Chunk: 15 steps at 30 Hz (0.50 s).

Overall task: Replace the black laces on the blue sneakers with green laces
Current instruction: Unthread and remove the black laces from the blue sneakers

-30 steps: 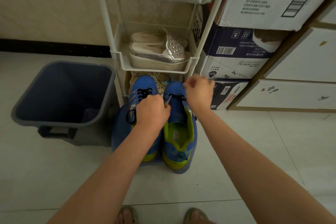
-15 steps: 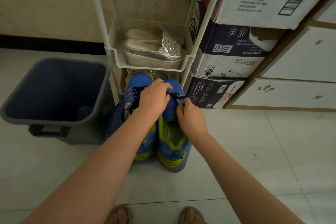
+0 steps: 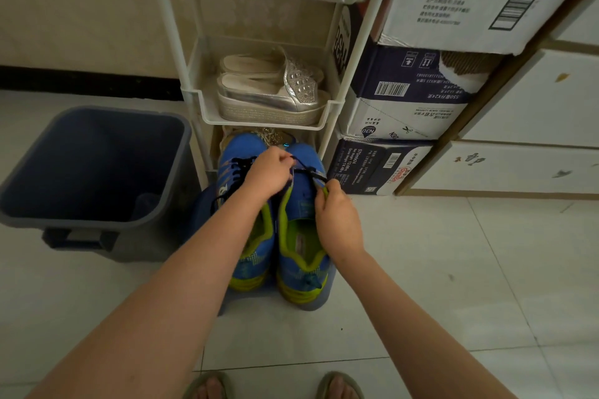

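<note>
On the floor, the two sneakers [image 3: 299, 230] sit side by side. The left hand [image 3: 269, 172] and right hand [image 3: 337, 220] both pinch the black lace [image 3: 312, 173], stretched tight between their fingers. A hard tug could snag it in a hole.

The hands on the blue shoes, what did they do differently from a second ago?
The right hand came back from the toe end of the right shoe and now pinches its edge beside the black lace. The left hand slid from the left shoe across to the right shoe's lace and grips it. Both shoes, the bin and the rack stayed put.
</note>
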Available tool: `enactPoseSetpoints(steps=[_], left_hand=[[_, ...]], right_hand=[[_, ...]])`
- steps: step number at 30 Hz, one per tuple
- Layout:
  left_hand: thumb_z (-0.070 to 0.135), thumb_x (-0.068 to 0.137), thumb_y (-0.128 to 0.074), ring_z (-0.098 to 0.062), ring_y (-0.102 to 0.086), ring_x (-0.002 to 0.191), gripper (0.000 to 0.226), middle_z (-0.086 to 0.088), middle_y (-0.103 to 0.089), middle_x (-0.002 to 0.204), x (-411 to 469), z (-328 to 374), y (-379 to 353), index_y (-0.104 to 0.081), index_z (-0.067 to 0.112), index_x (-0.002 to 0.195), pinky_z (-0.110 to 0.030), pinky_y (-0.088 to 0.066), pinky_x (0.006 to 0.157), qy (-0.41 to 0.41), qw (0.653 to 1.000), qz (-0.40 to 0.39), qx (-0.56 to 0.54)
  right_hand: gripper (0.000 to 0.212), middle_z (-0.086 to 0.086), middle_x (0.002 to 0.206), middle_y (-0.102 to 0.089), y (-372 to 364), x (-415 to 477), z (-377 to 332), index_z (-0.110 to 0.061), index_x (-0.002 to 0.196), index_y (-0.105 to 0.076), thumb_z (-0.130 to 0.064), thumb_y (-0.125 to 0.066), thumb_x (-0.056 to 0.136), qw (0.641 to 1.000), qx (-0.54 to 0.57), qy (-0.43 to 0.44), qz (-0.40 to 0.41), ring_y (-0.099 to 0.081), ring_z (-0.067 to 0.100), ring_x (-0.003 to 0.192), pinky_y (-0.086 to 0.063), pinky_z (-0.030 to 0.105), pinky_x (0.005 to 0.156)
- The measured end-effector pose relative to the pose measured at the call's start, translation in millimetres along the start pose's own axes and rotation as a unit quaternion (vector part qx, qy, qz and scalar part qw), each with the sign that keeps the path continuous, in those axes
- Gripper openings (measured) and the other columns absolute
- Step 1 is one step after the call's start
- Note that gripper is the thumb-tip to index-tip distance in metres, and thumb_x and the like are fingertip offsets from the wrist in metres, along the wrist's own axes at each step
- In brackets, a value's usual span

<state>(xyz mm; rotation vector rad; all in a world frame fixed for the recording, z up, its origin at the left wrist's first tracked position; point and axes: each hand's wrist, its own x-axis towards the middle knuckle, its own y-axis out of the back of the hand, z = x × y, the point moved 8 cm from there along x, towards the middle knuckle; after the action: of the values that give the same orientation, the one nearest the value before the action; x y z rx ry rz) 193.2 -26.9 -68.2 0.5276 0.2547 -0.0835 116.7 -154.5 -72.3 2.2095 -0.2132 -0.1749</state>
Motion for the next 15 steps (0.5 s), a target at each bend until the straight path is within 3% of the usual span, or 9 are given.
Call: enactPoseSetpoints(steps=[2, 4, 6, 7, 9, 11, 12, 14, 15], left_hand=[[0.014, 0.097, -0.044, -0.009, -0.057, 0.058, 0.013, -0.004, -0.059, 0.082, -4.1, -2.2, -0.6, -0.055, 0.012, 0.093, -0.019, -0.042, 0.057, 0.045, 0.993, -0.046, -0.100], [0.030, 0.094, -0.051, -0.015, -0.052, 0.068, 0.017, -0.001, -0.053, 0.080, -4.7, 5.2, -4.8, -0.050, 0.018, 0.083, -0.025, -0.039, 0.065, 0.005, 0.995, -0.081, 0.055], [0.043, 0.089, -0.058, -0.018, -0.055, 0.085, 0.025, 0.001, -0.058, 0.091, -5.7, 14.3, -7.6, -0.055, 0.019, 0.095, -0.032, -0.041, 0.074, -0.060, 0.963, -0.052, 0.256], [0.043, 0.089, -0.059, -0.020, -0.058, 0.090, 0.027, 0.000, -0.062, 0.097, -5.6, 17.3, -10.4, -0.060, 0.018, 0.099, -0.032, -0.043, 0.075, -0.083, 0.947, -0.032, 0.310], [0.038, 0.091, -0.059, -0.024, -0.063, 0.091, 0.026, -0.006, -0.068, 0.100, -1.6, 12.7, -13.0, -0.069, 0.015, 0.097, -0.033, -0.046, 0.073, -0.078, 0.947, -0.008, 0.311], [0.033, 0.093, -0.057, -0.023, -0.063, 0.088, 0.025, -0.005, -0.069, 0.095, -3.6, 12.6, -12.0, -0.071, 0.013, 0.088, -0.033, -0.047, 0.074, -0.089, 0.966, 0.003, 0.241], [0.031, 0.094, -0.054, -0.021, -0.062, 0.088, 0.025, -0.002, -0.068, 0.094, -6.8, 15.8, -8.8, -0.069, 0.014, 0.085, -0.031, -0.046, 0.074, -0.092, 0.983, 0.009, 0.156], [0.024, 0.100, -0.044, -0.013, -0.058, 0.086, 0.023, 0.002, -0.063, 0.091, -11.7, 19.9, 4.4, -0.060, 0.015, 0.085, -0.022, -0.043, 0.065, -0.045, 0.992, 0.030, -0.114], [0.020, 0.101, -0.039, -0.010, -0.057, 0.079, 0.024, 0.002, -0.063, 0.085, -14.1, 17.6, 9.2, -0.054, 0.014, 0.083, -0.018, -0.043, 0.058, 0.006, 0.963, 0.037, -0.268]], right_hand=[[0.023, 0.018, 0.103, -0.061, -0.3, -0.7, 0.4, -0.004, 0.108, -0.046, -0.022, -0.034, 0.102, 1.000, 0.001, 0.000, -0.003, -0.057, 0.036, 0.091, -0.031, 0.032, 0.064], [0.023, 0.018, 0.103, -0.060, -1.0, -1.0, -0.1, -0.004, 0.108, -0.046, -0.022, -0.033, 0.103, 1.000, 0.001, 0.000, -0.006, -0.056, 0.036, 0.091, -0.030, 0.033, 0.064], [0.025, 0.017, 0.105, -0.060, -1.6, -0.3, -1.4, -0.003, 0.110, -0.046, -0.023, -0.032, 0.103, 1.000, -0.009, 0.000, -0.008, -0.057, 0.036, 0.092, -0.031, 0.033, 0.064], [0.025, 0.017, 0.106, -0.060, -1.9, 0.0, -1.8, -0.003, 0.111, -0.046, -0.023, -0.032, 0.103, 1.000, -0.013, 0.000, -0.008, -0.057, 0.035, 0.092, -0.032, 0.033, 0.063], [0.026, 0.017, 0.105, -0.060, -2.6, 0.5, -1.6, -0.003, 0.111, -0.046, -0.023, -0.032, 0.103, 1.000, -0.016, -0.004, -0.009, -0.058, 0.035, 0.091, -0.032, 0.033, 0.063], [0.026, 0.017, 0.104, -0.061, -2.3, 0.1, -0.6, -0.003, 0.111, -0.045, -0.023, -0.031, 0.103, 1.000, -0.015, -0.007, -0.009, -0.057, 0.035, 0.090, -0.032, 0.033, 0.063], [0.025, 0.017, 0.104, -0.061, -1.8, -0.4, -0.5, -0.003, 0.111, -0.045, -0.022, -0.031, 0.103, 1.000, -0.011, -0.008, -0.009, -0.057, 0.036, 0.090, -0.032, 0.033, 0.063], [0.025, 0.017, 0.104, -0.061, -1.1, -1.0, -0.1, -0.003, 0.112, -0.045, -0.022, -0.031, 0.103, 1.000, -0.001, -0.013, -0.009, -0.057, 0.036, 0.091, -0.033, 0.033, 0.065], [0.025, 0.017, 0.105, -0.060, -0.8, -1.2, 0.2, -0.003, 0.112, -0.045, -0.022, -0.032, 0.103, 1.000, 0.003, -0.017, -0.010, -0.057, 0.036, 0.092, -0.033, 0.033, 0.065]])
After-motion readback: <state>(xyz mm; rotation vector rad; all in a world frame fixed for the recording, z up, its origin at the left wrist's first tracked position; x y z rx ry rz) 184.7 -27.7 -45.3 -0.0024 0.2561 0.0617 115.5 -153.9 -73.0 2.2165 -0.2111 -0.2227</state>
